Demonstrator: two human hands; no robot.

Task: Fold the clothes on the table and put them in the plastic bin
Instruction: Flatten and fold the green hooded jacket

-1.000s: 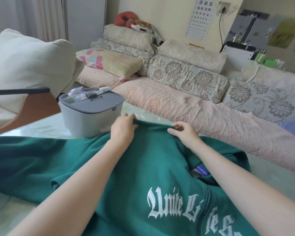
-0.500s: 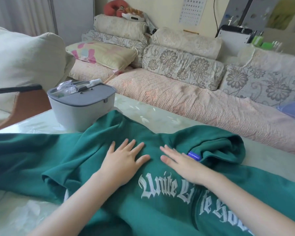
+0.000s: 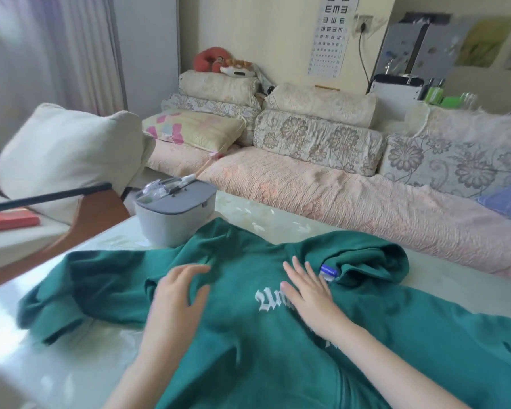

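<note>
A green hooded sweatshirt point(image 3: 242, 343) with white gothic lettering lies spread across the pale table point(image 3: 71, 367), its hood bunched at the right and a sleeve stretched to the left. My left hand point(image 3: 179, 293) lies flat on the chest, fingers straight and a little blurred. My right hand point(image 3: 309, 290) presses flat over the lettering, beside a small blue neck label point(image 3: 328, 271). A grey plastic bin point(image 3: 171, 215) with a lid stands at the table's far left, just behind the sweatshirt's shoulder.
A long sofa point(image 3: 351, 199) with floral cushions runs behind the table. A cream cushion point(image 3: 68, 152) sits on a wooden chair at the left, with a black rod point(image 3: 42, 197) across it. Small clutter lies on the bin's lid.
Both hands left the sweatshirt's far edge and came back toward me. They now lie flat on the chest, sliding over the fabric. The view has tilted upward.
</note>
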